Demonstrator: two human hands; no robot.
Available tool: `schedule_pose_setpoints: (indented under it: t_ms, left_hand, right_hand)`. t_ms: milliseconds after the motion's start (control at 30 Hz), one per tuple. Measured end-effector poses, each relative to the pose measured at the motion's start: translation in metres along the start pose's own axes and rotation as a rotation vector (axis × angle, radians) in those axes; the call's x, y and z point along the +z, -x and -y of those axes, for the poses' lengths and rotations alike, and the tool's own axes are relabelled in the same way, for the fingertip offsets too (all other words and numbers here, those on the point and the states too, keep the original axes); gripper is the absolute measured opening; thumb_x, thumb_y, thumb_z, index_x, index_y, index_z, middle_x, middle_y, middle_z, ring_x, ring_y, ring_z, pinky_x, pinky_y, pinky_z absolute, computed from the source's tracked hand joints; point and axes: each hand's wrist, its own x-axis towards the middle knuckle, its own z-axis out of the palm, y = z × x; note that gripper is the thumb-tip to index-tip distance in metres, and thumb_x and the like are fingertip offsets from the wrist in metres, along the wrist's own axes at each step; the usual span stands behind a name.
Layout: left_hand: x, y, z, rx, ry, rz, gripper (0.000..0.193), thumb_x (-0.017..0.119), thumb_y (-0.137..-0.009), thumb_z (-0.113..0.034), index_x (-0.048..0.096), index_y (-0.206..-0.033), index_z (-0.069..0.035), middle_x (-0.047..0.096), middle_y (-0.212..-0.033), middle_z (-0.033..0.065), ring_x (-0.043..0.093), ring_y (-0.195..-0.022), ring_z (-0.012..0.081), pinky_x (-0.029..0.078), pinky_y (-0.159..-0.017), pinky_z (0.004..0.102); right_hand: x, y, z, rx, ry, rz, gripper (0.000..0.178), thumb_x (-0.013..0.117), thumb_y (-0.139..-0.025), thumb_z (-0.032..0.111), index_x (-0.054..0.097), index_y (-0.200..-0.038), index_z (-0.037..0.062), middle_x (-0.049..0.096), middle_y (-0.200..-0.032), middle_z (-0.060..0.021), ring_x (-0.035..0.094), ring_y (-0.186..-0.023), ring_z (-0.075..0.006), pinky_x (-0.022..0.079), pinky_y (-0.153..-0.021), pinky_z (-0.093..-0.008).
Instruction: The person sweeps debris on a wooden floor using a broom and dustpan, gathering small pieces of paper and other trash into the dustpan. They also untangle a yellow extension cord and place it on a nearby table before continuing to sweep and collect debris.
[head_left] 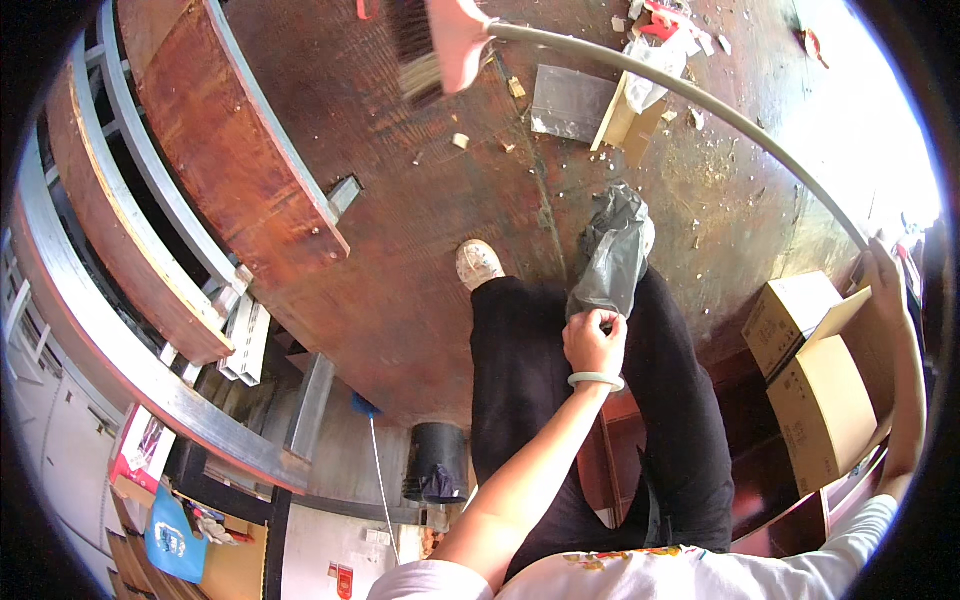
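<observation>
Pinched between the fingers of my left hand [597, 345] is the top of a crumpled grey plastic bag [612, 270], which hangs over my right leg. At the far right, my right hand [882, 275] is closed at the end of a long broom handle [690, 92]; its fingers show only in part. The handle bends across the view to a pink broom head [460, 45] at the top, and its bristles [420, 75] are blurred above the reddish-brown floor.
Cardboard scraps [632, 125], a clear plastic sheet [570, 103] and small debris litter the floor ahead. Curved-looking wood and metal racks [230, 130] stand left. An opened cardboard box [815, 400] sits beside my right arm, and a black bin [437, 455] stands behind my feet.
</observation>
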Motion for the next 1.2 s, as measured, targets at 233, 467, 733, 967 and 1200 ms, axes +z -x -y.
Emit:
schedule_pose_setpoints:
  t_ms: [233,467,733,967,1200]
  left_hand:
    - [-0.011,-0.01,0.006,0.036,0.081,0.033,0.017,0.066,-0.07,-0.025,0.062,-0.067,-0.009,0.059,-0.074,0.0103,0.055,-0.077,0.0278,0.041,-0.072,0.039]
    - [-0.008,-0.012,0.001,0.05,0.157,0.099,0.014,0.066,-0.07,-0.018,0.06,-0.07,-0.005,0.059,-0.076,0.0113,0.054,-0.074,0.0294,0.04,-0.07,0.0391]
    - [-0.014,-0.021,-0.001,-0.007,0.198,0.144,0.014,0.063,-0.072,-0.019,0.061,-0.07,-0.005,0.059,-0.072,0.0109,0.054,-0.076,0.0284,0.04,-0.073,0.04]
    - [-0.021,-0.017,-0.003,0.048,0.243,0.032,0.017,0.066,-0.07,-0.023,0.062,-0.067,-0.007,0.06,-0.073,0.0113,0.055,-0.072,0.0295,0.042,-0.069,0.0399]
    - [-0.034,-0.02,-0.007,0.062,0.188,0.036,0.016,0.066,-0.071,-0.023,0.062,-0.067,-0.008,0.06,-0.073,0.0094,0.055,-0.076,0.027,0.039,-0.073,0.0385]
  right_hand:
    - [0.087,-0.095,0.259,-0.116,-0.109,0.299,0.023,0.051,-0.085,0.03,0.058,-0.092,0.0093,0.059,-0.071,-0.0116,0.058,-0.062,-0.0246,0.047,-0.06,-0.0365]
    - [0.182,-0.178,0.514,-0.47,-0.26,0.45,0.041,0.039,-0.087,0.047,0.054,-0.107,0.0147,0.061,-0.088,-0.0104,0.06,-0.084,-0.0252,0.049,-0.072,-0.0396]
    - [0.193,-0.206,0.519,-0.465,-0.314,0.335,0.049,0.037,-0.084,0.054,0.06,-0.101,0.0143,0.063,-0.09,-0.0073,0.061,-0.083,-0.0241,0.049,-0.071,-0.0383]
    - [0.128,-0.067,0.197,0.029,-0.066,0.204,0.034,0.048,-0.085,0.037,0.059,-0.103,0.0106,0.058,-0.07,-0.0161,0.058,-0.066,-0.0299,0.044,-0.06,-0.0408]
    - [0.112,-0.031,0.159,-0.043,-0.103,0.007,0.027,0.047,-0.086,0.027,0.053,-0.078,0.0024,0.05,-0.059,-0.0167,0.05,-0.054,-0.0329,0.04,-0.052,-0.038]
